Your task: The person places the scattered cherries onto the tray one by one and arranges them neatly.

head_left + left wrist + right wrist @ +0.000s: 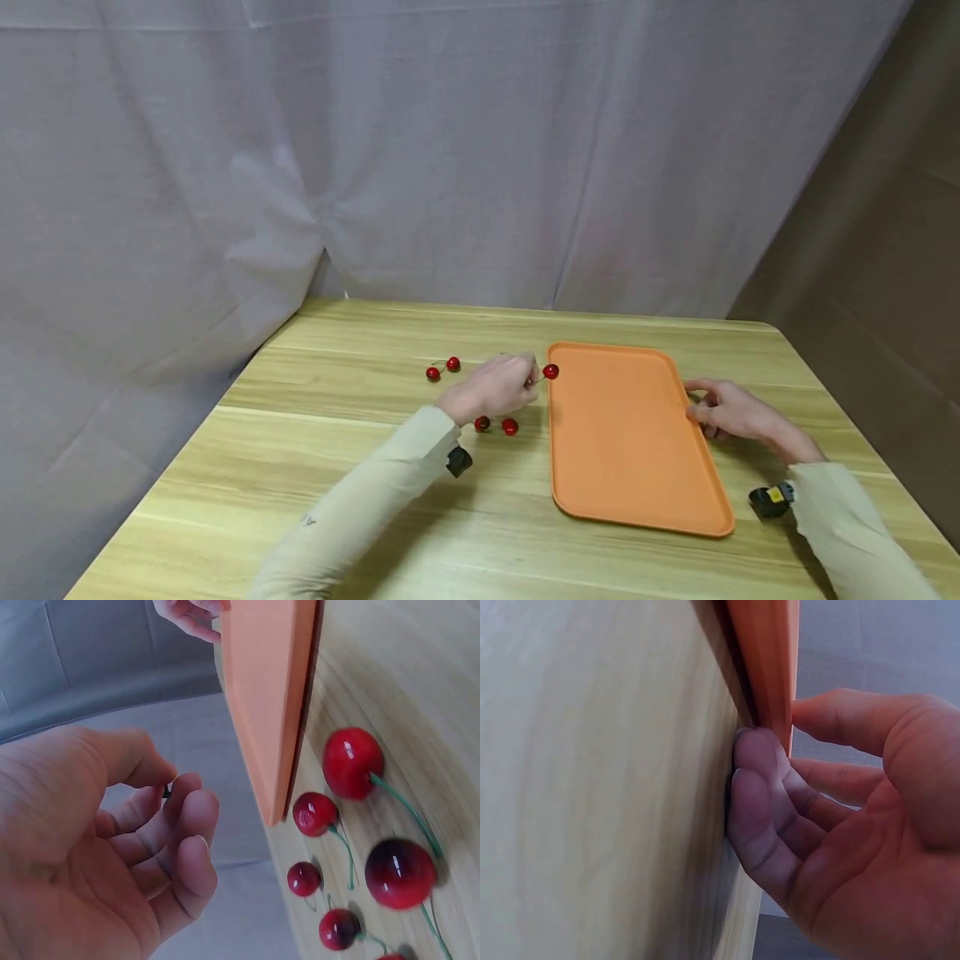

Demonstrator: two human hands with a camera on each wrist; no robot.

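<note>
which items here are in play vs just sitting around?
In play:
- left hand pinching the stem of a red cherry at the tray edge
- flat orange plastic tray, right hand gripping its rim
- loose red cherries beside it

Lying about:
- wooden table
- grey curtain

Red cherry (551,372) pinched by its stem over the left rim of flat orange tray (622,433), four cherries (509,427) on table

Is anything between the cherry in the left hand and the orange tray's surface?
Nothing visible. The left hand pinches the cherry by its stem right at the tray left rim; the tray surface beyond is bare.
</note>
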